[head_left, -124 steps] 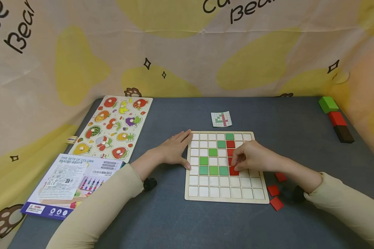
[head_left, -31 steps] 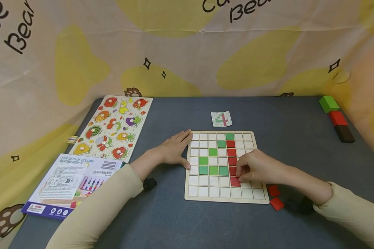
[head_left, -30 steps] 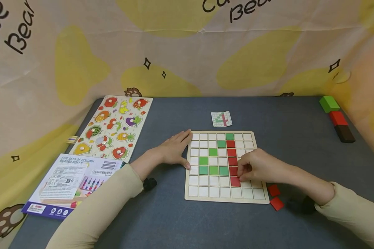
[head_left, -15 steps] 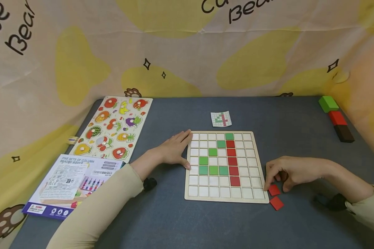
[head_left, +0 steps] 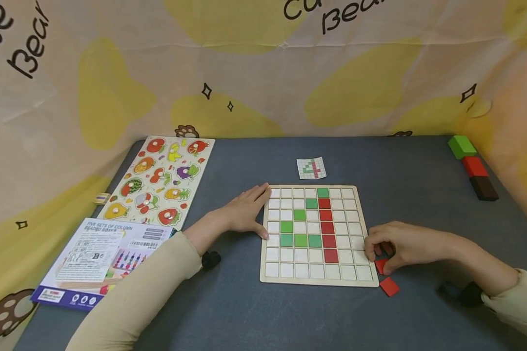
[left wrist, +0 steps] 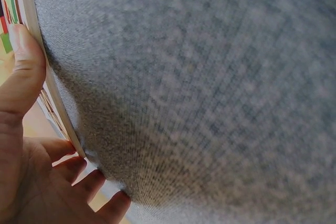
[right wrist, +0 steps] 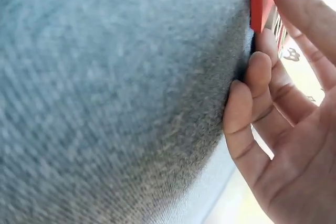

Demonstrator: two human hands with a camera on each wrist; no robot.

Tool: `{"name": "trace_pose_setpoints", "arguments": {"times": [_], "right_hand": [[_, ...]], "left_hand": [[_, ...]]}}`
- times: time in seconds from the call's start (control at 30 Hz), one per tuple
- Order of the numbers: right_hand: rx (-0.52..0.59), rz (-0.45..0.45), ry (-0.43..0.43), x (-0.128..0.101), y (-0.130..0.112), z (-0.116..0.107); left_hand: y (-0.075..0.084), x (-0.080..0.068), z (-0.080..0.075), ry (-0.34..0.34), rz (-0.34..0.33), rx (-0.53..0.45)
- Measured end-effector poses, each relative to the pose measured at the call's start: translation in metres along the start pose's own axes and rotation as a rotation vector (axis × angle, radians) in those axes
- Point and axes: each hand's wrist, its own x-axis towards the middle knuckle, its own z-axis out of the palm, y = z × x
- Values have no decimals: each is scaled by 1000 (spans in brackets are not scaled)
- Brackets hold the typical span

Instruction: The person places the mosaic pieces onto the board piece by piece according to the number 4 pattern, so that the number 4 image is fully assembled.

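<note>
The left hand [head_left: 245, 212] is lying flat with straight fingers against the left rim of the board [head_left: 264, 273], thumb along the edge, seemingly steadying it so that it does not slide; it is holding nothing. The board is sitting square to the person on the grey table [head_left: 228, 312]. In its grid, green tiles [head_left: 300, 240] are filling cells left of centre, and a red column [head_left: 327, 227] is running away from the person, its long axis near to far. A small pattern card [head_left: 311, 167] is lying just beyond the board.

The right hand [head_left: 399, 243] is resting on the table just off the board's right edge, fingers curling down onto a red tile [head_left: 381, 265]. In the wrist view the tile [right wrist: 259, 1] is sitting between fingertip and thumb, apparently tipped up on edge, though the picture is too close to be sure. A second red tile [head_left: 389, 286] is lying flat nearer the person, one corner pointing towards the board.
</note>
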Motion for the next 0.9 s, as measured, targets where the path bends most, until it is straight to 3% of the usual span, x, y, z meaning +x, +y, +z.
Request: {"name": "trace_pose_setpoints", "arguments": {"times": [0.23,0.33,0.5,0.63,0.73,0.9], "right_hand": [[-96,229,91,0,1,-12],[-152,283,144,0,1,-18],[-224,245,259,6,-3,-19],[-149,215,329,17,-13,-14],[-40,187,325,27,-22,-7],[104,125,235,42,-33,8]], "left_hand": [[0,0,1,5,2,-1],[-1,0,1,6,5,1],[-1,0,1,9,11,7],[-1,0,1,12,10,5],[-1,0,1,12,11,5],[-1,0,1,14,14,6]]}}
